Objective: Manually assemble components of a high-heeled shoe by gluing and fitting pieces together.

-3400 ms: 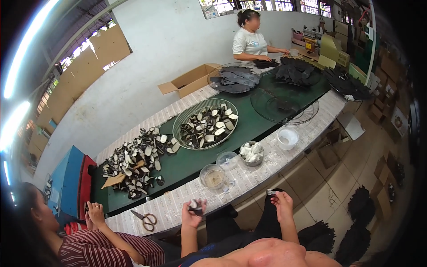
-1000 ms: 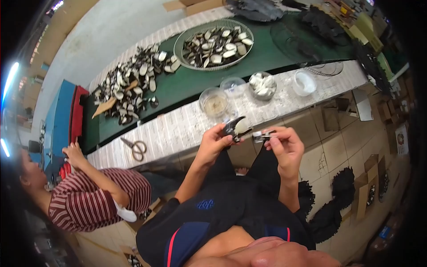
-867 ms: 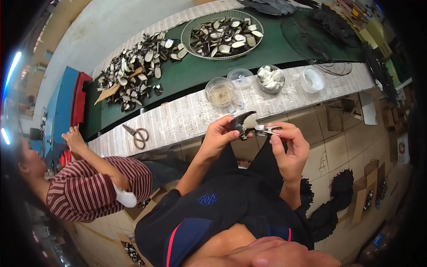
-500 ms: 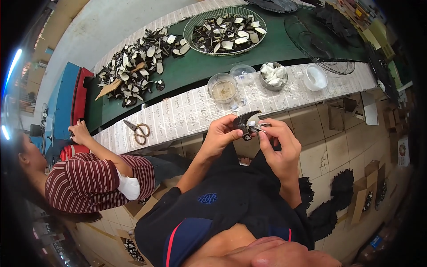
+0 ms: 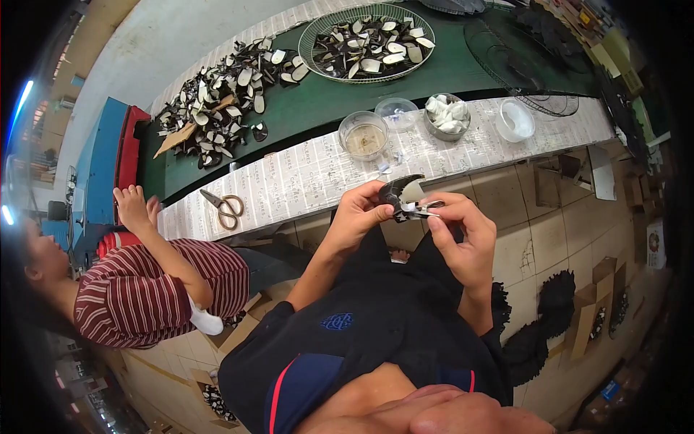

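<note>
My left hand grips a curved black shoe piece with a white inner face, holding it in front of my chest near the table edge. My right hand pinches a small metal tool against the piece; its exact kind is too small to make out. A bit of white material shows where tool and piece meet. Beyond my hands, on the paper-covered ledge, stand a clear tub of cloudy liquid, a clear lid-like dish, a bowl of white wads and a white tub.
Scissors lie on the ledge to the left. On the green belt rest a heap of black-and-white shoe pieces and a wire basket of more. At far left a person in a striped shirt works beside a red-and-blue machine.
The shoe piece has turned in my left hand, showing more of its white face. My right hand has shifted slightly right. The other person's hand has lifted, with a second hand now visible.
</note>
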A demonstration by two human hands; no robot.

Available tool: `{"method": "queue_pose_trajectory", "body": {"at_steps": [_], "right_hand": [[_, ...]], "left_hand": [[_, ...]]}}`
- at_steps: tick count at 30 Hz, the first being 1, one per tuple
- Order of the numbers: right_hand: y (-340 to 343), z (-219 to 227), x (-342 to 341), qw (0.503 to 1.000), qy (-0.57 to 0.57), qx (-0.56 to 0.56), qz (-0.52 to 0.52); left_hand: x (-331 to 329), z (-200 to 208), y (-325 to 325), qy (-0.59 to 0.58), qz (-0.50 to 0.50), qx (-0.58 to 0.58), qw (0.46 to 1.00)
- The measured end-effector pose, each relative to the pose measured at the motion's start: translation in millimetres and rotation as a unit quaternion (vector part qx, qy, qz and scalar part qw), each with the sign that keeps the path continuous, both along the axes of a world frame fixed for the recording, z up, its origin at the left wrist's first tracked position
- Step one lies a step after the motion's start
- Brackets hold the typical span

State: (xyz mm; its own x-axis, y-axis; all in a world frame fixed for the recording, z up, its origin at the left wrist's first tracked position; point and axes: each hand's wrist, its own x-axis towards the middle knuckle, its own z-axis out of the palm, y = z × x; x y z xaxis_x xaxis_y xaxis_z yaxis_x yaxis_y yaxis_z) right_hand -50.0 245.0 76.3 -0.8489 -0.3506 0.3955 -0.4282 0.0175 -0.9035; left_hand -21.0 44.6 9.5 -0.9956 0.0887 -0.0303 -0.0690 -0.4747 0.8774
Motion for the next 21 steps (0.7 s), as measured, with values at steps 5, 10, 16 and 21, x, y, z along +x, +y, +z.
{"method": "queue_pose_trajectory", "body": {"at_steps": [5,10,16,21], "right_hand": [[11,-5,-2,0.99,-0.088,-0.086,0.074],[34,-29,-6,0.963,-0.191,-0.192,0.006],[61,-70,-2,0.863,-0.321,-0.388,-0.024],[73,-99,1,0.81,-0.369,-0.454,-0.039]], "left_hand": [[-1,5,-1,0.009,0.009,0.005,1.0],[0,3,-15,-0.024,0.028,0.003,0.999],[-3,31,-18,0.064,0.022,0.043,0.997],[-16,51,-5,0.157,0.022,0.103,0.982]]}}
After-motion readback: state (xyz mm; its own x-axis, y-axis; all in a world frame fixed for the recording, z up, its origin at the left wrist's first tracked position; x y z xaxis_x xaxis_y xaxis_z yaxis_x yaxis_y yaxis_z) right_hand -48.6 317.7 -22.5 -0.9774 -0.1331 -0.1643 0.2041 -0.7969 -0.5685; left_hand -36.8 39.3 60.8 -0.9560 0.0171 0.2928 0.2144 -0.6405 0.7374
